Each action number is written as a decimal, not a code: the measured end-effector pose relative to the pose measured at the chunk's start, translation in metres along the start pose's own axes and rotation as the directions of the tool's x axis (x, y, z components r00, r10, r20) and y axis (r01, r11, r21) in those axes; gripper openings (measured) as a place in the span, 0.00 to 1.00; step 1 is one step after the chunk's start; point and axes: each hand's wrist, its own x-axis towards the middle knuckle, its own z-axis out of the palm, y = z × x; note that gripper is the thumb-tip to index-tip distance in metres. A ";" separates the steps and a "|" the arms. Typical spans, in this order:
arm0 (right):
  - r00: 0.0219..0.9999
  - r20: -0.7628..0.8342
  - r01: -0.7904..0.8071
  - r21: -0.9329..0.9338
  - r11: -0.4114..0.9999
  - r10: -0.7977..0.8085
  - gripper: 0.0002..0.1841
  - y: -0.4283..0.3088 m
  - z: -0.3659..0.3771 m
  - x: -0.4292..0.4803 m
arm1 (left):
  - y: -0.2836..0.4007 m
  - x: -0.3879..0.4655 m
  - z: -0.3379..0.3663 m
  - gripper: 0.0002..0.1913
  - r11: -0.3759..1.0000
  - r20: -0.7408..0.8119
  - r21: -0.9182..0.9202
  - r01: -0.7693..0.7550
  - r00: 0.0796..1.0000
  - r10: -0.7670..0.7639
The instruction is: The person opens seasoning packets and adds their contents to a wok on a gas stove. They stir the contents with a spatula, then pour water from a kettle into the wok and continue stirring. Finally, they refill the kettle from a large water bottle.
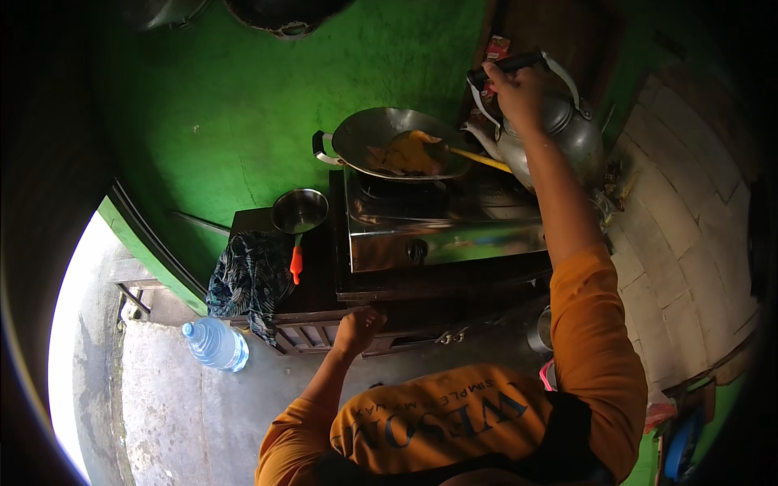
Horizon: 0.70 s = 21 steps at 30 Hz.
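Observation:
My right hand (516, 91) grips the black handle of a metal kettle (568, 143) at the right end of the gas stove (389, 249). The kettle's spout points left towards a wok (401, 118), which sits tilted in view on the stove. Pieces of yellow-coated food (413, 155) lie in the wok, and a yellow handle (483, 160) of some utensil sticks out over its right rim. My left hand (360, 331) is low by the front edge of the dark wooden cabinet (310, 308). Its fingers are curled; shadow hides whether they touch or hold anything.
Left of the stove, a small saucepan (301, 209) with an orange handle stands beside a patterned dark cloth (249, 273). A large plastic water bottle (216, 345) is on the floor. Pans (285, 18) hang on the green wall (255, 91). A metal pot (540, 331) sits low at right.

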 end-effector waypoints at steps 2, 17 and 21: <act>1.000 0.015 0.027 -0.059 0.998 -0.026 0.13 0.007 0.020 0.001 | -0.007 -0.008 0.001 0.14 0.998 0.068 0.000 0.055 0.996 -0.055; 0.982 0.189 0.026 -0.130 0.991 -0.001 0.18 0.028 0.065 0.003 | -0.041 -0.002 -0.013 0.15 0.985 0.073 -0.006 0.175 0.982 -0.174; 0.985 0.164 0.075 -0.068 0.995 -0.063 0.15 0.039 0.074 0.006 | -0.038 0.002 -0.014 0.14 0.984 0.087 -0.005 0.176 0.981 -0.175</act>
